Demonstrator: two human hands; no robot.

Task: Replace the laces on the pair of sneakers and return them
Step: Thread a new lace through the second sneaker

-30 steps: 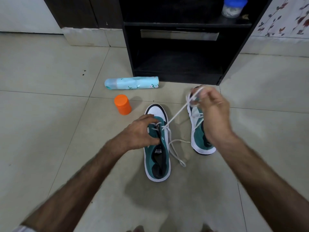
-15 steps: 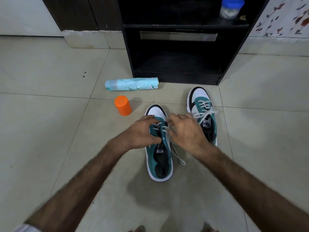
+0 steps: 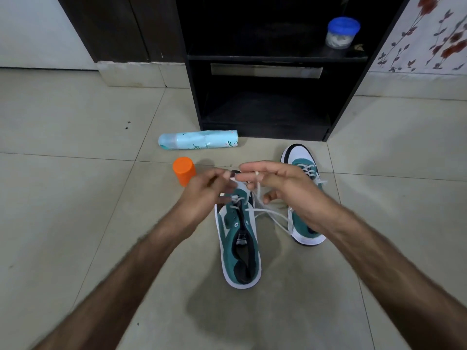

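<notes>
Two teal and white sneakers stand on the tiled floor, toes away from me. The near sneaker (image 3: 238, 245) has a white lace (image 3: 265, 210) through only its front eyelets. My left hand (image 3: 206, 192) hovers over its toe and pinches one lace end. My right hand (image 3: 280, 188) is raised beside it, pinching the other lace end, which runs taut down to the eyelets. A slack loop of lace trails to the right. The far sneaker (image 3: 304, 173), partly hidden behind my right hand, is laced in white.
An orange cap (image 3: 184, 171) stands left of the sneakers, and a light blue spray can (image 3: 198, 143) lies on its side behind it. A black open shelf unit (image 3: 265, 72) stands behind the shoes, with a blue-lidded jar (image 3: 342, 32) on its upper shelf.
Both hands have lifted from the near sneaker's eyelets and now hold the lace ends up above its toe. A second ago my right hand pulled the lace far up to the right.
</notes>
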